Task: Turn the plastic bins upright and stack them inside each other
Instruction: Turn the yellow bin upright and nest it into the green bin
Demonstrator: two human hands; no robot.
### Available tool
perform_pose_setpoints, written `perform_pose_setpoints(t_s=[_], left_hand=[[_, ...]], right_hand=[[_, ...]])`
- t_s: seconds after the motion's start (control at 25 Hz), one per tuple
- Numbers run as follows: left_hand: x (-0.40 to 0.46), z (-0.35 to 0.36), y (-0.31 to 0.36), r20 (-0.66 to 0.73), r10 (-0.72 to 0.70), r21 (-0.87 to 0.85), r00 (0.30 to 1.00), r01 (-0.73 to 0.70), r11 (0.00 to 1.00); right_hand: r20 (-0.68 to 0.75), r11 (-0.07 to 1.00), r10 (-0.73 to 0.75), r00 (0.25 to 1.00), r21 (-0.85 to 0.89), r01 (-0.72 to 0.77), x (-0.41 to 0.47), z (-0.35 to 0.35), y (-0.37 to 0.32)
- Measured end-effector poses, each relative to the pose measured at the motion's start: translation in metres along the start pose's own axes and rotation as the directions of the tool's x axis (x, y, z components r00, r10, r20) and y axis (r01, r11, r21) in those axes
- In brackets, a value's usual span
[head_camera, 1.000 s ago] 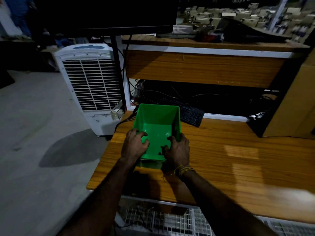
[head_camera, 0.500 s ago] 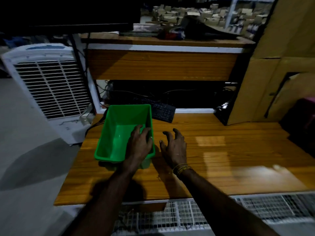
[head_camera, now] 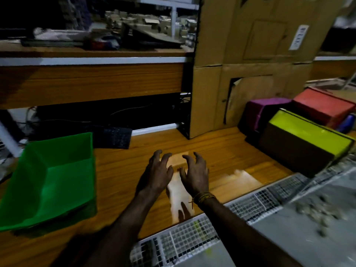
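A green bin (head_camera: 50, 182) stands upright on the wooden table (head_camera: 221, 149) at the left, seemingly nested in a second green one below its rim. At the right lie overturned bins: a yellow one (head_camera: 308, 133) nearest, a purple one (head_camera: 265, 110) behind it, a red one (head_camera: 323, 106) further right. My left hand (head_camera: 157, 173) and my right hand (head_camera: 194, 173) hover side by side over the table's middle, fingers spread and loosely bent, holding nothing. Both are apart from every bin.
A large cardboard box (head_camera: 250, 64) stands at the back right. A dark keyboard (head_camera: 113, 137) lies behind the green bin under a wooden shelf (head_camera: 92, 81). A wire mesh panel (head_camera: 192, 236) runs along the table's front edge.
Both hands have let go of the green bin and moved right to the table's middle. The view has swung right, bringing the yellow, purple and red bins into sight.
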State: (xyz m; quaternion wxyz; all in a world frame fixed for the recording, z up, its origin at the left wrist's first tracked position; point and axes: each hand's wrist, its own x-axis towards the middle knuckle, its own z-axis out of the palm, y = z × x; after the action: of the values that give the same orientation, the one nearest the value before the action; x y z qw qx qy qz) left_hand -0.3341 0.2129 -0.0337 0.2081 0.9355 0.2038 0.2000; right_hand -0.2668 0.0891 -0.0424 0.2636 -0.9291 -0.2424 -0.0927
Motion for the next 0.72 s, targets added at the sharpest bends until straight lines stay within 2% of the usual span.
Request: perform_pose_setpoints(t_s=[0.2, 0.4, 0.6, 0.72], left_hand=[[0.038, 0.063, 0.077, 0.056, 0.069, -0.006, 0.996, -0.069, 0.998], [0.090, 0.128, 0.178, 0.119, 0.139, -0.025, 0.983, -0.137, 0.990], [0.141, 0.188, 0.278, 0.211, 0.171, -0.125, 0.962, -0.147, 0.981], [0.174, 0.219, 0.326, 0.292, 0.215, -0.202, 0.932, -0.160, 0.966]], right_hand=[[-0.042, 0.996, 0.083, 0.996, -0.019, -0.084, 0.036, -0.041, 0.094], [-0.172, 0.979, 0.192, 0.966, -0.028, -0.200, 0.082, -0.091, 0.210], [-0.358, 0.946, 0.285, 0.889, -0.046, -0.321, 0.126, -0.150, 0.318], [-0.478, 0.909, 0.339, 0.810, -0.055, -0.413, 0.138, -0.180, 0.369]])
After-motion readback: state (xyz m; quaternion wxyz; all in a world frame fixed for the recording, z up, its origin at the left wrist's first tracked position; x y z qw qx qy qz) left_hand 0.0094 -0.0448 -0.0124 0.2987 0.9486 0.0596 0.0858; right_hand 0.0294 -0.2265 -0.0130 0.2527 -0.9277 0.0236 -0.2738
